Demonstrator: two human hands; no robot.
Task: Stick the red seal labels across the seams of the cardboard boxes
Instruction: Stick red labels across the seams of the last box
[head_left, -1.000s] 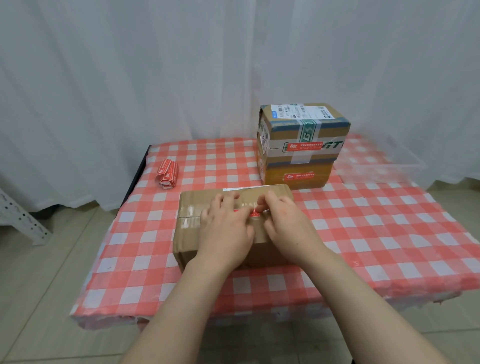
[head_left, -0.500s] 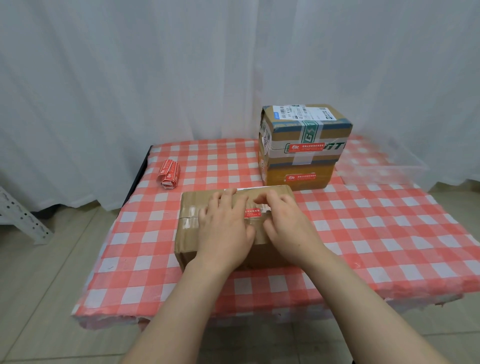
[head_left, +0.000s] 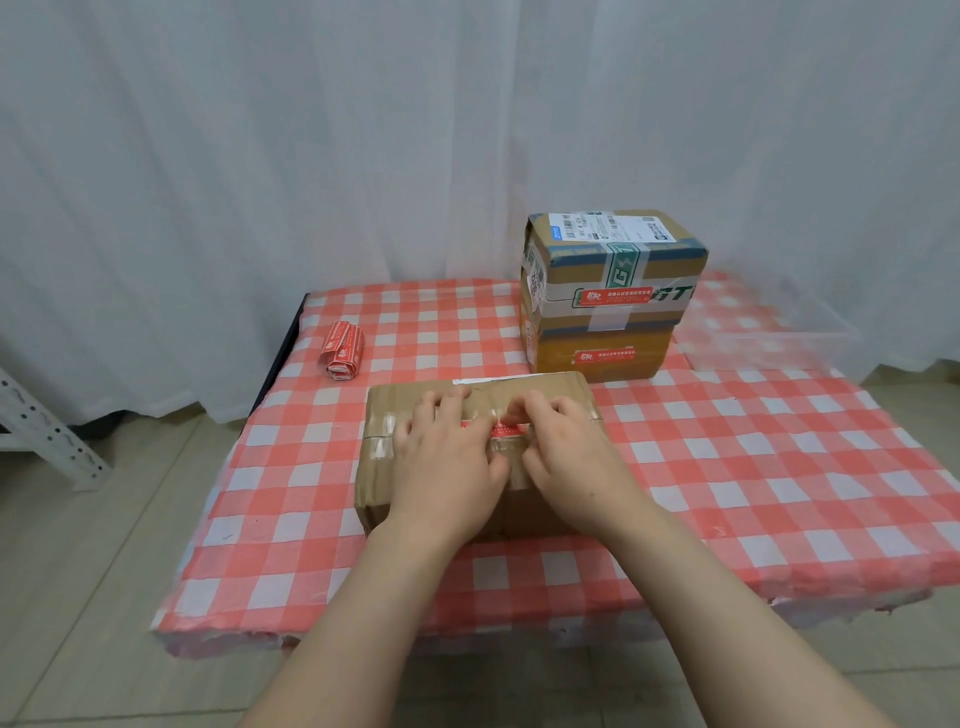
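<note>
1. Left hand (head_left: 441, 457) is lying flat on top of the near box (head_left: 384, 467). Its fingers are roughly straight and spread, pressing the left end of the red label (head_left: 506, 429) and gripping nothing.
2. Right hand (head_left: 571, 452) is sitting just beside it, fingers bent, tips on the label's right end. Can't tell if it's pinching the edge or only pressing.
3. Label is lying on the glossy tape band on the box top. Only its middle is showing between the hands. Can't tell if it's actually crossing the seam, since fingers are covering that.
4. My read: the label is being rubbed down, so this box is nearly done.
5. Risks:
   - Glossy tape is giving weak grip, so the ends could be lifting.
   - Uneven pressure could be trapping a wrinkle.
   - Hands pushing sideways could be sliding the box on the checked desk (head_left: 727, 467) cloth.
6. Label roll (head_left: 343, 349) is sitting far left on the desk, well apart from the box.
7. Two stacked boxes (head_left: 613, 291) are standing behind to the right, each showing a red label on its front. A clear tub (head_left: 769, 332) is sitting beside them.
</note>
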